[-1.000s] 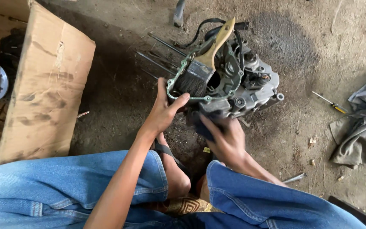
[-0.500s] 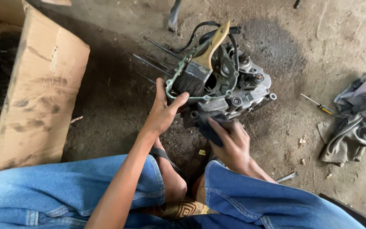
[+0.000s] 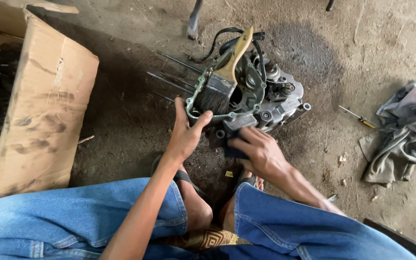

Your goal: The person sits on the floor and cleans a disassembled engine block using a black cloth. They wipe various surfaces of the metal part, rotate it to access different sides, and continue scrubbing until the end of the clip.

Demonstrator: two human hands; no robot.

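Little has shifted over the last second: both hands stay on the engine case, and the right hand has slid slightly along its near edge, while the view itself has drifted a bit to the right. The left hand is pressed against the near left side of the case, thumb hooked over the greenish gasket rim and fingers spread, a loose steadying grip rather than a closed one. The right hand lies palm-down over a dark pad or cloth at the near face of the case; its fingers curl on that dark piece, though how firmly it is clamped cannot be told.

The case sits on the dirt floor, just beyond the person's sandalled feet and denim-covered knees. A paintbrush with a pale wooden handle rests across the open top of the case, bristles toward the person. Long thin studs stick out from the case to the left. A cardboard box stands well apart at the left edge of the floor. A small screwdriver lies to the right, near a crumpled grey rag.
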